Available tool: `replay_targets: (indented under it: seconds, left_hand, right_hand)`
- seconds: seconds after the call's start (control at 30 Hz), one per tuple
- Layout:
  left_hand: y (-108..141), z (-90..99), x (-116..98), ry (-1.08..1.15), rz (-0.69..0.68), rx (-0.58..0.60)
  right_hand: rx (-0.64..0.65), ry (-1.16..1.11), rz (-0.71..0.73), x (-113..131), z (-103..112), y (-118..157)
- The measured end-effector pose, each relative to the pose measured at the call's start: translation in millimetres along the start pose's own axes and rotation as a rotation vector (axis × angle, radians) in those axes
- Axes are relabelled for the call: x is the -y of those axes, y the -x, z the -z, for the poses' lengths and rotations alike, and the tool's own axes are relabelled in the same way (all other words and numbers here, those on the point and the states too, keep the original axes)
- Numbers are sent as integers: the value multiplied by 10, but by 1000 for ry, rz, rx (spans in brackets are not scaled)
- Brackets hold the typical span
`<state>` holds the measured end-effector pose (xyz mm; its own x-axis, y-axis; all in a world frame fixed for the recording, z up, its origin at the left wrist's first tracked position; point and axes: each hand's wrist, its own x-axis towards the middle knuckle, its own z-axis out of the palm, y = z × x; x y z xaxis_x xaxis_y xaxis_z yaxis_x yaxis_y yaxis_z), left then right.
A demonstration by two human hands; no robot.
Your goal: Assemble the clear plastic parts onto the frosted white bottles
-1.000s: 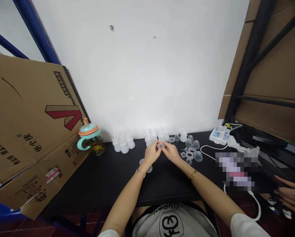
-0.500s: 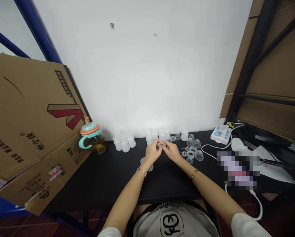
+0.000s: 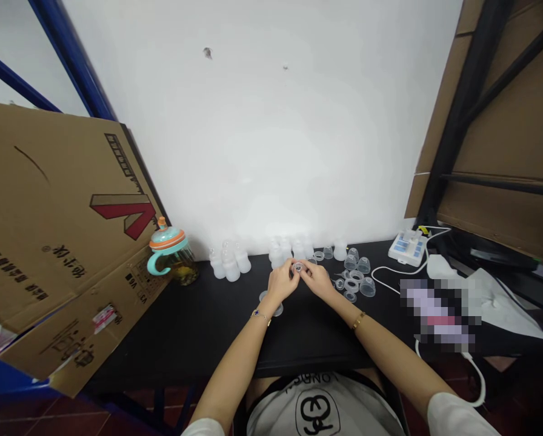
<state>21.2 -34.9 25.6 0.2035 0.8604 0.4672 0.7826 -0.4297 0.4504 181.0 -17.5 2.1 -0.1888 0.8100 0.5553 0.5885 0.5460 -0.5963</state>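
Between my two hands, over the middle of the black table, is a small clear plastic ring [image 3: 297,267], apparently a baby bottle collar. My left hand [image 3: 281,282] pinches its left side and my right hand [image 3: 317,280] its right side, fingertips nearly meeting. Just behind my hands stand several frosted white baby bottles [image 3: 286,246]. Clear domed caps [image 3: 367,286] and loose collar rings [image 3: 354,277] lie to the right of my right hand. Clear round pieces [image 3: 277,310] rest beneath my left wrist, partly hidden by it.
Capped baby bottles [image 3: 230,266] stand in a group at left, near a teal-lidded jug [image 3: 174,254] of brown liquid. A cardboard box [image 3: 71,230] borders the left side. On the right are a power strip [image 3: 408,247], white cable and a blurred-out object [image 3: 437,315].
The camera view has shifted very slightly. Both hands keep hold of the ring in almost the same place.
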Motion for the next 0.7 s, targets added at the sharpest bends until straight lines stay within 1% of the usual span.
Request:
replay_targets:
  seconds: [0.23,0.53,0.7]
  left_hand:
    - [0,-12,13,10,5,-5]
    - [-24,16,-11,143,39,-25]
    - [-10,10,-20,109,45,-18]
  right_hand:
    - [-1,-8,11,-19,-7,5]
    - [-47,-1,27,-33,-30,-10]
    - [-43,-5,10,-17,-26,-6]
